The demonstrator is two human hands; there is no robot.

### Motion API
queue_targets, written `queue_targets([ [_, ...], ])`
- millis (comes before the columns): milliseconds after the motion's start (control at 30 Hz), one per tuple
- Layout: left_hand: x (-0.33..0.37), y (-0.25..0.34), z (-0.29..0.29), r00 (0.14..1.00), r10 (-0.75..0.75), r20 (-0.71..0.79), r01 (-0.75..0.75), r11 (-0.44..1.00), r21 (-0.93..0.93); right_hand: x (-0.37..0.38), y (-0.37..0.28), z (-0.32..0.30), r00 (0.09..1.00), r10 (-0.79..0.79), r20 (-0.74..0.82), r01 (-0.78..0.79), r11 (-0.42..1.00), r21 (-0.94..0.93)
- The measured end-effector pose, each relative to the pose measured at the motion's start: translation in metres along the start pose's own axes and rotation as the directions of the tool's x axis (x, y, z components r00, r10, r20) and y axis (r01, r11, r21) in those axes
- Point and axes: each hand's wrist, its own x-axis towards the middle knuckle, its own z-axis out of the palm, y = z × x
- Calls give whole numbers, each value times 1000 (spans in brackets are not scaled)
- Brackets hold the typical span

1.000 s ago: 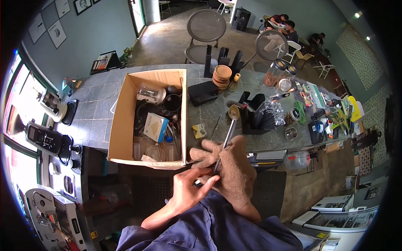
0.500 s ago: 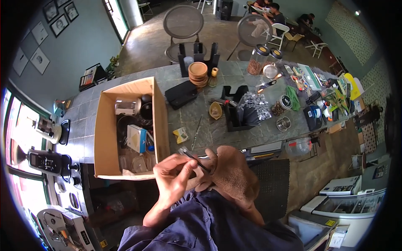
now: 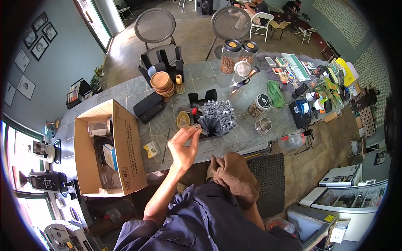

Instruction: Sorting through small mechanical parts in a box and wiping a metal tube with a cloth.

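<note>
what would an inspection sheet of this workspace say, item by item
Surface: grey tiled counter, well filled
Things at hand: silver-topped black bundle in a black holder; yellowish bowl to its left
Clutter: open cardboard box, black case, stacked brown saucers, lidded jars
Left grip: bare, at the bundle's near side; hold unclear
Right grip: inside brown glove; hold unclear
Cables: nothing seen
Surroundings: chairs beyond the counter, dark floor mat
</note>
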Motion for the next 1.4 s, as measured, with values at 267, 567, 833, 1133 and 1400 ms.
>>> queue_targets([
  [267, -25, -75, 59, 995, -65, 72, 57, 992, 116, 24, 36, -37, 947, 17, 321, -66, 988, 143],
  [567, -31, -10, 7, 962, -274, 13, 261, 928, 264, 42, 24, -24, 908, -220, 358, 189, 975, 119],
  [833, -5, 23, -190, 966, -6, -260, 158, 809, 566, 64, -33, -15, 871, -376, 316, 317, 922, 223],
  [1133, -28, -137, -325, 817, -557, 150, 296, 628, 720, 93, -114, -13, 864, -424, 273, 363, 899, 246],
  [1400, -54, -192, -301, 391, -827, 403, 97, 473, 876, 164, -194, -8, 881, -412, 234, 360, 903, 235],
])
